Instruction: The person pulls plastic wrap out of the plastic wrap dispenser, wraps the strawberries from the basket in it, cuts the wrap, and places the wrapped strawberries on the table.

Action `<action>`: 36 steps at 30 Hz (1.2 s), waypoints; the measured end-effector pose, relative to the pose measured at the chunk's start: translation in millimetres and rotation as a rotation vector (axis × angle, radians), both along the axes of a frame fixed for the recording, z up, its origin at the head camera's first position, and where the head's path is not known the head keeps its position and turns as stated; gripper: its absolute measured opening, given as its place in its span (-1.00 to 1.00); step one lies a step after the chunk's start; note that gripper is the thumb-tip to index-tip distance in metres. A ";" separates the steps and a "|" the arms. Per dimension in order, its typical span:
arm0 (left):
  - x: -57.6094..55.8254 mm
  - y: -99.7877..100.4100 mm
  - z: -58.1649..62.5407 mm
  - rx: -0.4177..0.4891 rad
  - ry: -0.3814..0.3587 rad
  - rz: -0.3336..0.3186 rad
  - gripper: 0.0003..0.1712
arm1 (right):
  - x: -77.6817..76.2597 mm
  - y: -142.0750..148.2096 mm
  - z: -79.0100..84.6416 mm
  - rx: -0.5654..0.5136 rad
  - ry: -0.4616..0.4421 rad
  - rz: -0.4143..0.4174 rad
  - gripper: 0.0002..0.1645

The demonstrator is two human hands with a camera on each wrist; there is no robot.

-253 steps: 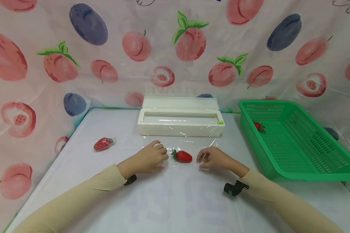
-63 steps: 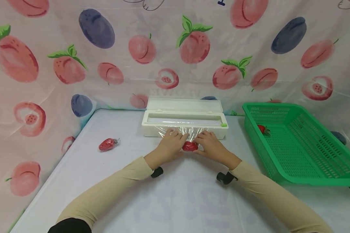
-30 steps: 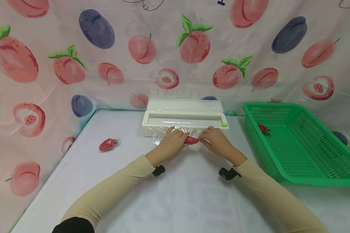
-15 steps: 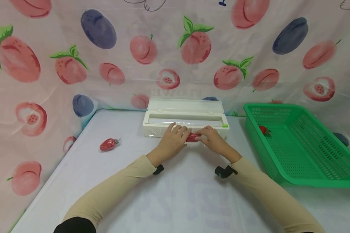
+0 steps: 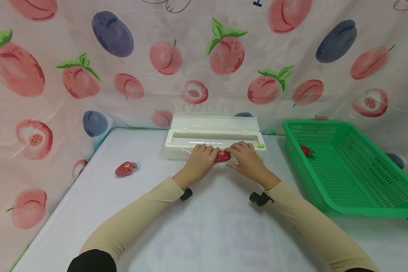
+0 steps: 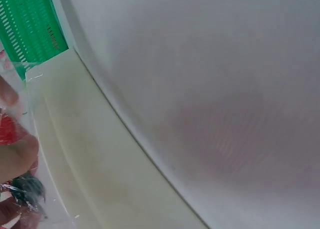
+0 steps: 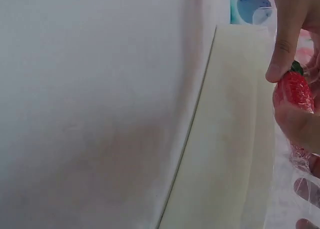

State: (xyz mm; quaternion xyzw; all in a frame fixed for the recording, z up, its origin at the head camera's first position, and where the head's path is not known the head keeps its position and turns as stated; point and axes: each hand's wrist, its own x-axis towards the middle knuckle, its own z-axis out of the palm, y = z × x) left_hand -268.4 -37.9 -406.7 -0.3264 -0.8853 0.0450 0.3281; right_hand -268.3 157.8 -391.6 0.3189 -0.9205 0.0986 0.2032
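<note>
Pinching one wrapped strawberry [image 5: 222, 156], two hands [image 5: 198, 162] [image 5: 247, 162] curl fingers [image 5: 203, 148] partway; two other strawberries [image 5: 125, 169] [image 5: 305, 150] lie apart.

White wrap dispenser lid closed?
No, the head view shows the lid raised at the back of the white dispenser, exposing its slot.

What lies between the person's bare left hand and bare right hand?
A red strawberry wrapped in clear plastic film lies between the left hand and right hand, as the head view shows.
</note>
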 end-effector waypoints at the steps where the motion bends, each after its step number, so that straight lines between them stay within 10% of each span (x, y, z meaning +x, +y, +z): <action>1: -0.4 -0.2 -0.9 0.009 -0.023 0.004 -0.50 | 0.2 -1.0 0.4 0.004 0.012 0.000 -0.43; 14: 1.9 -5.0 -4.5 0.099 -0.231 0.181 -0.55 | -7.5 1.6 -5.9 0.003 -0.064 0.028 -0.58; 26: -7.5 -5.1 -7.2 0.037 -0.113 0.038 -0.72 | -12.5 4.1 -10.7 0.027 -0.141 0.041 -0.65; 36: -16.4 -3.6 -2.4 -0.127 -0.221 -0.011 -0.81 | -14.5 1.2 -14.7 0.087 -0.117 0.089 -0.78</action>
